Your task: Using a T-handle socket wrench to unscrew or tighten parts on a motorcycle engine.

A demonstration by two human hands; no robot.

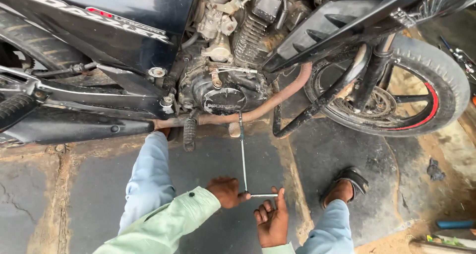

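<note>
A dark motorcycle stands across the top of the head view, its black engine case [224, 96] and rusty exhaust pipe [267, 102] facing me. A long thin metal T-handle wrench [242, 155] runs from under the engine down to my hands. My left hand [227, 191] is closed around the near end of its shaft, where the crossbar meets it. My right hand [271, 219] is palm up with fingers spread, the fingertips and thumb touching the crossbar [264, 195].
The front wheel [396, 88] with a red rim stripe is at the right, a crash guard bar [317, 105] in front of it. My sandalled foot [343, 187] rests on the stone paving. A footpeg [189, 132] hangs below the engine. Tools lie at the right edge.
</note>
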